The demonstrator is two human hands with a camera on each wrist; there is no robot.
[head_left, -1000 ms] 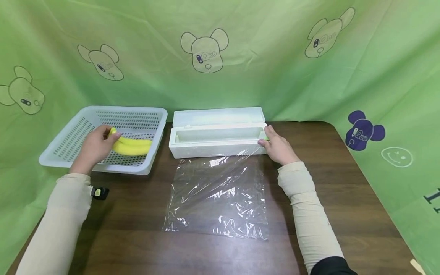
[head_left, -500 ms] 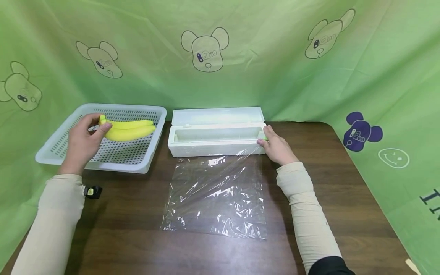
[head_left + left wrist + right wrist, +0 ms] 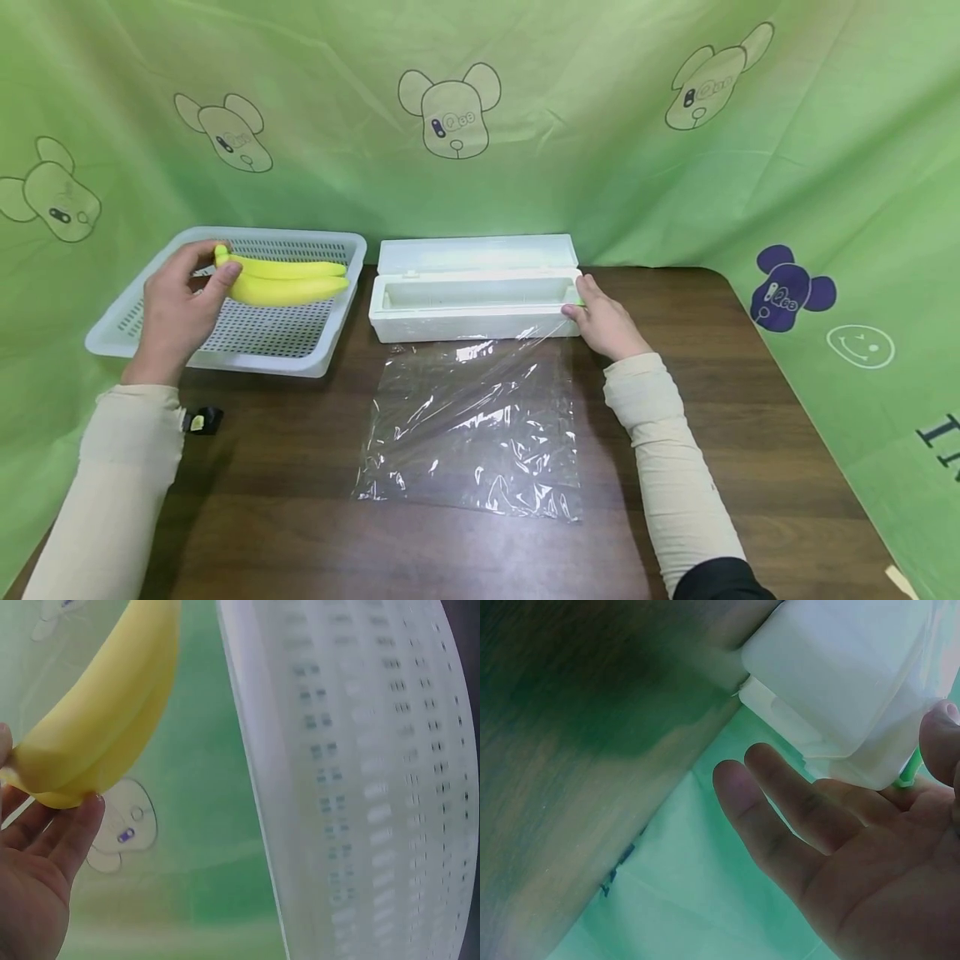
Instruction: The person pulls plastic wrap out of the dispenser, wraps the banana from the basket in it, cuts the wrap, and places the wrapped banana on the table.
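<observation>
A bunch of yellow bananas (image 3: 288,283) is raised over the basket, pinched at the stem end by my left hand (image 3: 178,308). The left wrist view shows these bananas (image 3: 112,697) with thumb and fingertips at their lower end. My right hand (image 3: 609,321) grips the right end of a white cling film box (image 3: 474,327), whose lid stands up. Its thumb lies by a small green tab (image 3: 909,771), while two fingers stick out straight in the right wrist view. A sheet of clear cling film (image 3: 472,433) spreads from the box toward the front.
The white slotted basket (image 3: 262,362) stands at the back left, beside the box. Both rest on a dark wooden table (image 3: 480,558). A green printed cloth (image 3: 555,167) hangs behind and around the table.
My left hand has lifted the bananas from the basket floor, up and slightly left, then the bananas swung a little to the right. My right hand has stayed at the box.
</observation>
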